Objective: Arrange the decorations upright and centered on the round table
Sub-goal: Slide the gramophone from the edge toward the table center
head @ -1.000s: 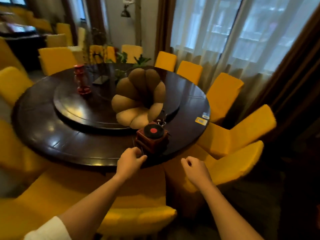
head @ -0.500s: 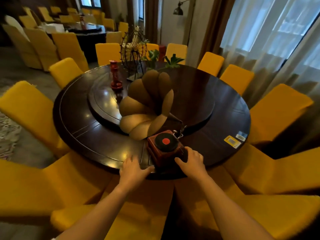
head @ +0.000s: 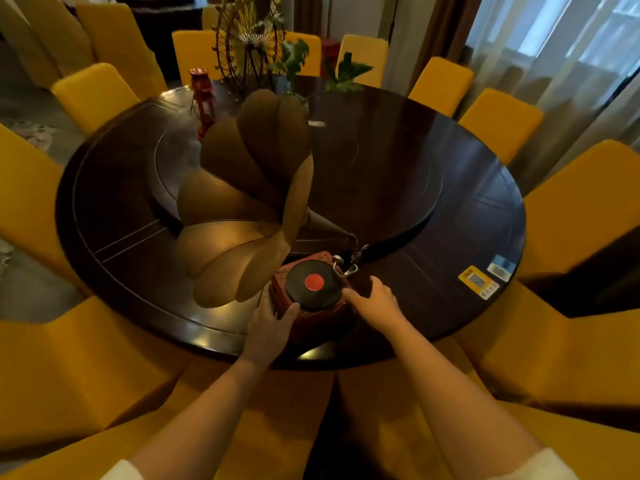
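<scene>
We hold the gramophone (head: 311, 289) by its red box base at the near edge of the round table (head: 450, 202), our left hand (head: 270, 327) and right hand (head: 375, 299) pressed against opposite sides. Its horn (head: 242, 209) flares up and to the left over the raised inner disc (head: 398, 188), whose right half lies bare. The red lantern (head: 202, 98) and wire wheel ornament (head: 249, 39) stand upright at the far side.

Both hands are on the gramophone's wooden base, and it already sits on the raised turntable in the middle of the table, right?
Not quite. In the head view, the left hand and right hand do hold the gramophone by its base, but it sits on the outer ring near the round table's front edge, not on the raised turntable.
</scene>
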### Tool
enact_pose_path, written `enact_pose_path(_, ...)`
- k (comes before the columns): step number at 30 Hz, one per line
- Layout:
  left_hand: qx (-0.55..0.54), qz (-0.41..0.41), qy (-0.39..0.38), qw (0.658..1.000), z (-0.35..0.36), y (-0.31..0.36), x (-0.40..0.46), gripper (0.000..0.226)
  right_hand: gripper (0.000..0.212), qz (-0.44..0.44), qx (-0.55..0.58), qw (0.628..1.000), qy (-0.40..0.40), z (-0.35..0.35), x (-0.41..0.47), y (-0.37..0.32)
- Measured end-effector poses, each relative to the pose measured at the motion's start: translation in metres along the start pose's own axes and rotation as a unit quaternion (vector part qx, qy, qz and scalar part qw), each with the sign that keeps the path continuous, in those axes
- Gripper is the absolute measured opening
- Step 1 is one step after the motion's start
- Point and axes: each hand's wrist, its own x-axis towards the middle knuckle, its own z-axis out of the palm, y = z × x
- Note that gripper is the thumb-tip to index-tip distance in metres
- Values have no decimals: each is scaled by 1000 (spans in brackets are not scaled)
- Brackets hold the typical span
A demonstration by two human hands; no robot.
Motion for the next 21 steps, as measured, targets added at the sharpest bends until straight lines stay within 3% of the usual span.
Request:
enact_pose_path(4,-114,-77,6,990,13,1,24,67,104,29,78,994,-65,10,30,-6)
enact_pose_path(10,-213,-107,24,971,27,-1,50,68,100,7,156,980,-120,23,62,-4)
enact_pose_path(11,-219,-114,22,969,29,-2,51,68,94,5,156,979,-130,26,66,-3)
enact_pose_path(14,-229,-119,18,966,36,-6,53,68,37,-21,184,970,-154,33,72,2)
enact_pose_path(15,-231,-123,21,965,38,-7,54,71,33,-16,194,969,-152,35,73,3)
enact_pose_path(19,-231,-163,30,959,48,-10,53,94,69,19,175,974,-140,37,75,4)
enact_pose_path(21,-236,-173,49,955,53,-12,54,97,72,17,167,978,-126,38,76,5)
